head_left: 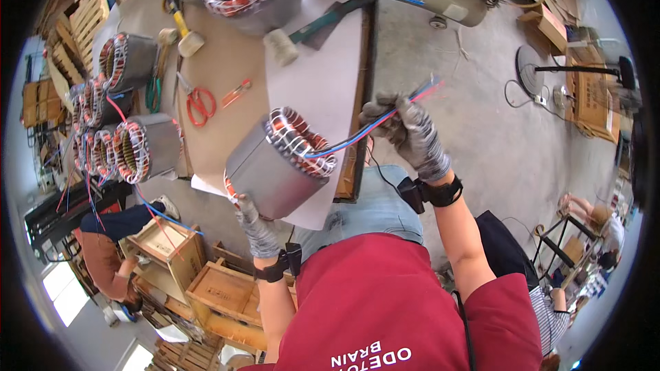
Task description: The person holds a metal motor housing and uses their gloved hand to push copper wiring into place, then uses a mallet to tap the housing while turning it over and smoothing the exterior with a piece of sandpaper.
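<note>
A grey cylindrical motor stator (271, 173) lies tilted near the table's edge. White lacing binds the orange-red windings around its open end. My left hand (258, 232), in a grey glove, grips the stator's near lower rim; some of its fingers are hidden. From the winding end, blue, red and dark lead wires (364, 135) run to the right. My right hand (410, 136), also gloved, is closed around these leads beyond the table edge, with their loose ends sticking out past the fingers.
Red-handled scissors (200, 107), a green-handled mallet (282, 48) and a yellow-handled mallet (190, 42) lie on the table. More stators (146, 148) stand at the left and back. Wooden crates (223, 293) and a bending person (103, 247) are at lower left. A fan (531, 69) stands right.
</note>
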Available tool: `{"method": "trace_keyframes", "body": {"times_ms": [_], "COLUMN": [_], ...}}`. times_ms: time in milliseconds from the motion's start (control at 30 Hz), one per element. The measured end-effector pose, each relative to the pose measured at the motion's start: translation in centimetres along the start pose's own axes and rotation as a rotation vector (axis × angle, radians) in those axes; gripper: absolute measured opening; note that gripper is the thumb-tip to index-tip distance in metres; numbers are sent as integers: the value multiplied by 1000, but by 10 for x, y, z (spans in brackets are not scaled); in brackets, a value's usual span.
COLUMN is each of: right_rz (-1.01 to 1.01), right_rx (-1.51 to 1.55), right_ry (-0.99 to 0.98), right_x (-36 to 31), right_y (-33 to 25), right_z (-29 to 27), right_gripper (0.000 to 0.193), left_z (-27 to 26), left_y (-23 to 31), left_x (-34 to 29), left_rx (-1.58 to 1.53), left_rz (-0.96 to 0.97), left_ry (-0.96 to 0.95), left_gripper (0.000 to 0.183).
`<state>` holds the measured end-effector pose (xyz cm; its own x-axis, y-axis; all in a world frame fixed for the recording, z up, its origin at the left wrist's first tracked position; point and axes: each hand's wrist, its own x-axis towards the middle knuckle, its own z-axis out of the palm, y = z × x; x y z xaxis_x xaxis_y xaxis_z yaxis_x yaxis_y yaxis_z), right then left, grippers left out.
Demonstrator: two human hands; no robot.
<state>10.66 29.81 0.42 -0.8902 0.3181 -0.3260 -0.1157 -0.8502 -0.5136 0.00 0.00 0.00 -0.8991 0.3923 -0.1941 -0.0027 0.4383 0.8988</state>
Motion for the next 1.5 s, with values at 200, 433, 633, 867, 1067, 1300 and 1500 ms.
{"method": "trace_keyframes", "body": {"times_ms": [200, 433, 633, 867, 1067, 1300, 1500], "right_rz": [-46, -32, -96, -97, -139, -135, -82], "right_rx": [-150, -184, -532, -738, -739, -640, -572], "right_ry": [124, 164, -49, -238, -72, -72, 3], "right_x": [-11, -15, -13, 2, 6, 0, 2], "right_y": [-19, -11, 8, 55, 65, 68, 77], "right_z": [-5, -7, -1, 35, 65, 62, 56], "right_gripper": [44, 42, 45, 50, 50, 50, 42], "left_z": [22, 20, 19, 24, 29, 25, 32], "left_y": [32, 25, 8, 38, 30, 34, 34], "left_x": [-1, -7, -8, 14, 6, -2, 1], "left_rx": [-583, -449, -425, -617, -516, -505, -584], "left_rz": [-226, -162, -276, -257, -250, -226, -178], "left_ry": [84, 134, 215, 148, 297, 127, 185], "left_gripper": [70, 67, 53, 40, 39, 52, 52]}}
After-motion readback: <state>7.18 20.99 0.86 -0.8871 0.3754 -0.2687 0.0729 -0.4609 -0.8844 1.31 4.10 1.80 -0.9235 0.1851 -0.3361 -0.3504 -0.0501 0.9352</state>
